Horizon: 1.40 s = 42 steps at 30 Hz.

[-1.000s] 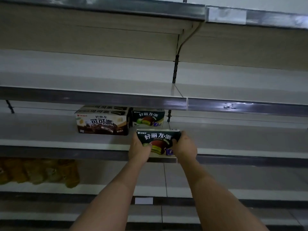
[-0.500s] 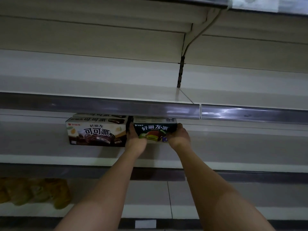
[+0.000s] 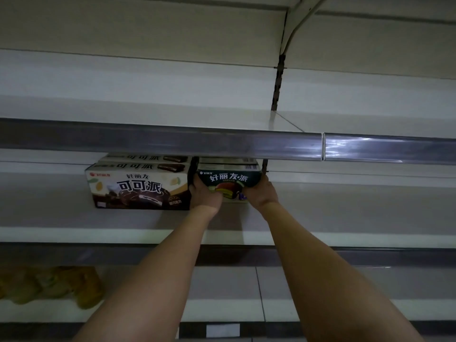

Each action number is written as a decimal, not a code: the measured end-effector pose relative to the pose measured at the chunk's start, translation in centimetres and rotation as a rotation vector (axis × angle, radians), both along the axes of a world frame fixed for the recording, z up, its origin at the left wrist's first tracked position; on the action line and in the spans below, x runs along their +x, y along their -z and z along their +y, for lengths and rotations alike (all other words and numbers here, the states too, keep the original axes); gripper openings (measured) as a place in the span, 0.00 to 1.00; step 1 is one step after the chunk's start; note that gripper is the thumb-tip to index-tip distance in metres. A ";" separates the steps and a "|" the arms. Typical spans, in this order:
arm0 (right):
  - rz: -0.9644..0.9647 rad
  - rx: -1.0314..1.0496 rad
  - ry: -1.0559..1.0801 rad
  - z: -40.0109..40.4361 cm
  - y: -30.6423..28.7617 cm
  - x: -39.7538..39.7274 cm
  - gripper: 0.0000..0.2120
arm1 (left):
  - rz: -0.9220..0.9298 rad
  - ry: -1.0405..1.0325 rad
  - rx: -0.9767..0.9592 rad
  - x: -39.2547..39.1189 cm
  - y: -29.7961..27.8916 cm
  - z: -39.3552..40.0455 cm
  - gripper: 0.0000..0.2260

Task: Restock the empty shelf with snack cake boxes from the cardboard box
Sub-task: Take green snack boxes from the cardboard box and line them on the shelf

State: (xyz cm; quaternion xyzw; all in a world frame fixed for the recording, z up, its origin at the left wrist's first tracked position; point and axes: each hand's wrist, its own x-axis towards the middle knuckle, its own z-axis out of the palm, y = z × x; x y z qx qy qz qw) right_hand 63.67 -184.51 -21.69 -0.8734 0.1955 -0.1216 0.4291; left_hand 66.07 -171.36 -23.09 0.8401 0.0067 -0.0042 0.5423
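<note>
Both hands, left hand (image 3: pixel 204 195) and right hand (image 3: pixel 261 195), fingers clamped on the green box (image 3: pixel 228 180), have carried it from the shelf (image 3: pixel 345 213) edge deep beside the brown boxes (image 3: pixel 138 186); placement nearly complete.

Single head view, close in, facing forward and slightly upward into the shelf (image 3: pixel 74 218); forearms enter from below.

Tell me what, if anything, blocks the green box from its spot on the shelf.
Nothing visible does. Left hand and right hand grip the green box, beside the brown boxes, in front of another green box.
</note>
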 end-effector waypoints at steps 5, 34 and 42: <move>-0.034 0.021 -0.028 0.2 0.3 0.3 0.26 | -0.033 -0.013 0.047 0.0 0.4 -0.4 0.37; 0.236 -0.395 -0.176 -2.4 0.2 -7.6 0.26 | -0.101 0.116 0.536 -6.0 0.0 -1.3 0.19; 0.168 -0.372 -0.038 -3.4 0.2 -14.1 0.23 | -0.284 0.254 0.516 -11.0 -0.5 -3.5 0.15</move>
